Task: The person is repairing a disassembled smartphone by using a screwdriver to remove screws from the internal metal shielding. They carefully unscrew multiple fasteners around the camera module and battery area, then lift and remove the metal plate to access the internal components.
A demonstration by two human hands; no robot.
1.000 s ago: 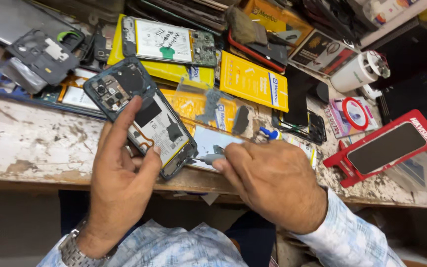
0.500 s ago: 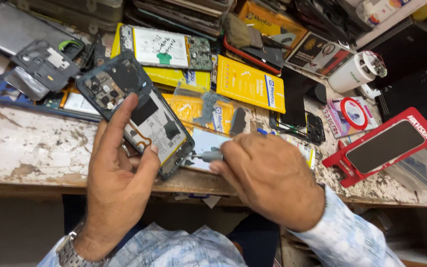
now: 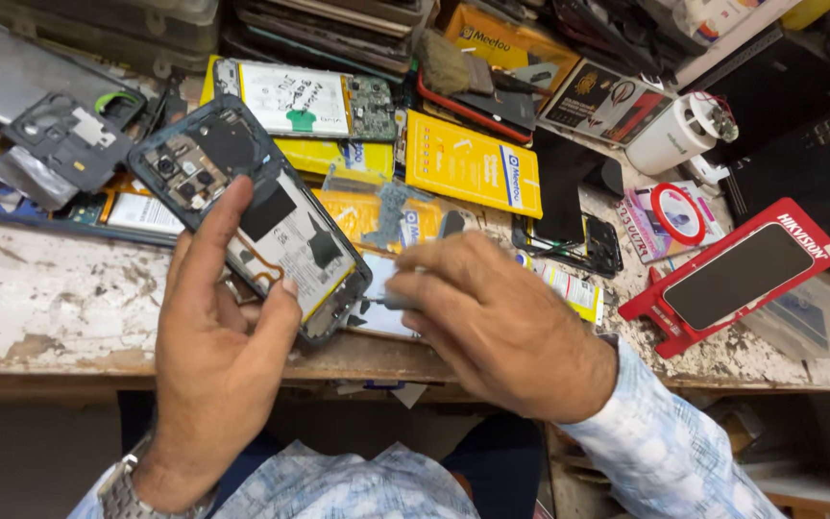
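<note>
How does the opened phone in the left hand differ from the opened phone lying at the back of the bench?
The held phone is gripped by the left hand and tilted diagonally; the back phone lies flat and untouched. The held phone keeps a dark frame around its insides, with camera modules at the upper end; the back phone shows a white battery and a green circuit board at its right end. Both have their back covers off.

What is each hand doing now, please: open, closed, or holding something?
Left hand: holding the opened phone, fingers on its back.
Right hand: closed on a thin metal tool touching the phone's lower edge.
</note>
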